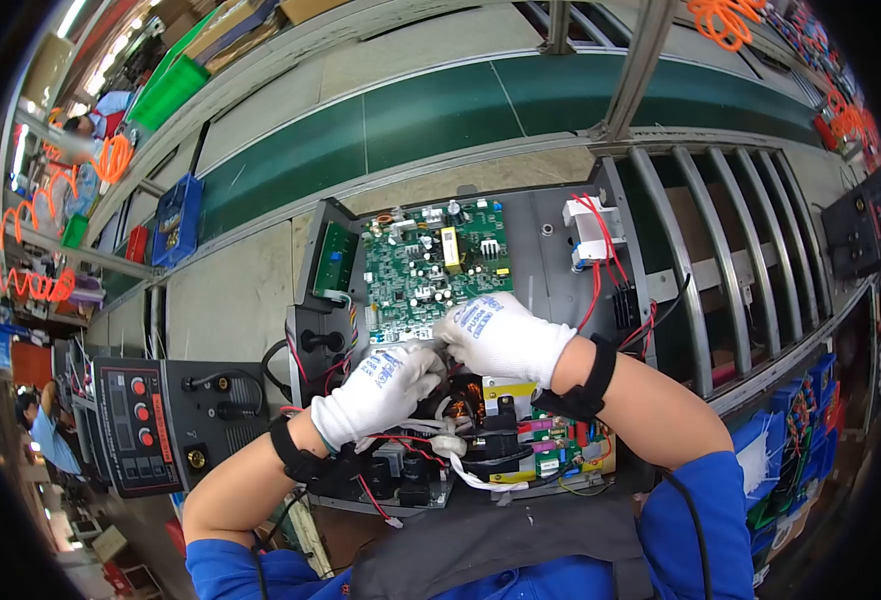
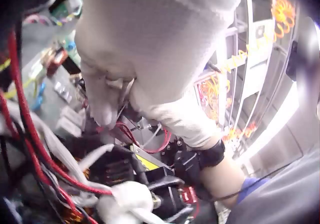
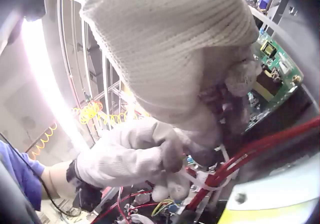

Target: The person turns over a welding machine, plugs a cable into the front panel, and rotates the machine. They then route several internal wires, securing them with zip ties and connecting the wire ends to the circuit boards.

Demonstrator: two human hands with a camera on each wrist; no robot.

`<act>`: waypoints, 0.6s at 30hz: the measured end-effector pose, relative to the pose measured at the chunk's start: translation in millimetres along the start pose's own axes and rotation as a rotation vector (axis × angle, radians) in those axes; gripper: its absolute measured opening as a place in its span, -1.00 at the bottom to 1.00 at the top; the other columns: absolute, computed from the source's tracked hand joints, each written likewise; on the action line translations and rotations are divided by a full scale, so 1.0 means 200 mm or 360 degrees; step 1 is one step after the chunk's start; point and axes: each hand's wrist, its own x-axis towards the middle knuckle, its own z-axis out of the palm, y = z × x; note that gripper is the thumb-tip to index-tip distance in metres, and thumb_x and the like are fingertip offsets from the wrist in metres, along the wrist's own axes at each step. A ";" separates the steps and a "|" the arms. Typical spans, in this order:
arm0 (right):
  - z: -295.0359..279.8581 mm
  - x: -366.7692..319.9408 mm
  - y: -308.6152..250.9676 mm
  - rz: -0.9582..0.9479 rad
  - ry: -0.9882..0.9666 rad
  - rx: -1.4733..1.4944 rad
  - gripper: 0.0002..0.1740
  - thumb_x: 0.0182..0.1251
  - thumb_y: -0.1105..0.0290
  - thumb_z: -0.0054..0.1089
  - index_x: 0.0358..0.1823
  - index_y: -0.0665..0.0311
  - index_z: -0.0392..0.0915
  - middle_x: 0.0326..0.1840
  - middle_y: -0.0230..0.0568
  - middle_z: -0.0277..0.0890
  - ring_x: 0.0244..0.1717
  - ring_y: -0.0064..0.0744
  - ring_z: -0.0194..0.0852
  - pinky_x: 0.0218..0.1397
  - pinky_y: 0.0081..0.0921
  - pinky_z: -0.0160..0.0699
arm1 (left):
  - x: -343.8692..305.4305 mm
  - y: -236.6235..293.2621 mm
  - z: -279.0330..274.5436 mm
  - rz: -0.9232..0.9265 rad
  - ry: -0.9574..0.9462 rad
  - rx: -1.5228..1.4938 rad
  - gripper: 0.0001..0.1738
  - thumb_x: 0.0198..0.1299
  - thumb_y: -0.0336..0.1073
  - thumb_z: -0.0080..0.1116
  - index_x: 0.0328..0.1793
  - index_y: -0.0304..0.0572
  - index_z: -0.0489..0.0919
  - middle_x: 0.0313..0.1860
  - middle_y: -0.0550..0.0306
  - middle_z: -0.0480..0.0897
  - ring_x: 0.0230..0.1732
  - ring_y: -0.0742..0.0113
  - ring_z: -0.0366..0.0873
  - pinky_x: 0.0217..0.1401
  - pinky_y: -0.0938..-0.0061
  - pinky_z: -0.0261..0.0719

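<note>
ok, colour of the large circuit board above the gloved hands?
Green; the large printed circuit board shows best in the head view.

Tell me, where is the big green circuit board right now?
In the head view, the green circuit board lies in the open grey case at centre, just beyond the left hand and right hand, with a white connector block to its right.

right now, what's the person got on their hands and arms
The left hand and right hand are in white knit gloves with blue printed lettering on the backs. Each wrist carries a black strap, and a thin black cable runs up the arm. The sleeves are blue.
</note>
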 end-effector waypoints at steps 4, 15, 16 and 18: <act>-0.06 -0.02 -0.08 0.0291 -0.0124 0.0293 -0.81 0.29 0.36 0.04 -0.16 0.23 0.56 -0.35 -0.05 0.62 -0.27 -0.10 0.65 -0.18 -0.23 0.58 | 0.03 0.04 0.11 -0.0622 0.0198 -0.1340 -0.87 0.38 -0.43 -0.03 -0.07 -0.36 0.48 -0.27 0.12 0.60 -0.24 0.35 0.64 -0.19 0.46 0.65; -0.01 -0.03 0.04 0.0588 -0.0276 0.1479 -0.76 0.32 0.49 0.03 -0.07 0.42 0.59 -0.28 -0.24 0.64 -0.31 -0.56 0.58 -0.25 -0.57 0.56 | 0.05 0.01 0.22 -0.0825 0.0533 -0.2029 -0.31 0.22 -0.66 0.01 0.48 -0.30 0.09 -0.11 0.06 0.56 -0.30 0.42 0.64 -0.37 0.64 0.66; -0.02 -0.03 0.04 0.0532 -0.0276 0.1468 -0.76 0.35 0.47 0.02 -0.06 0.45 0.57 -0.28 -0.28 0.63 -0.31 -0.61 0.56 -0.27 -0.62 0.56 | 0.05 0.03 0.20 -0.0793 0.0499 -0.1962 -0.22 0.22 -0.65 0.02 0.54 -0.25 -0.01 -0.19 0.10 0.57 -0.32 0.45 0.63 -0.39 0.66 0.64; 0.01 -0.04 0.04 0.0549 -0.0196 0.1513 -0.77 0.34 0.50 0.04 -0.06 0.43 0.59 -0.32 -0.27 0.62 -0.35 -0.60 0.55 -0.32 -0.61 0.53 | 0.06 0.02 0.19 -0.0698 0.0412 -0.1958 -0.04 0.21 -0.64 0.03 0.64 -0.14 -0.24 -0.39 0.24 0.56 -0.39 0.55 0.56 -0.43 0.70 0.55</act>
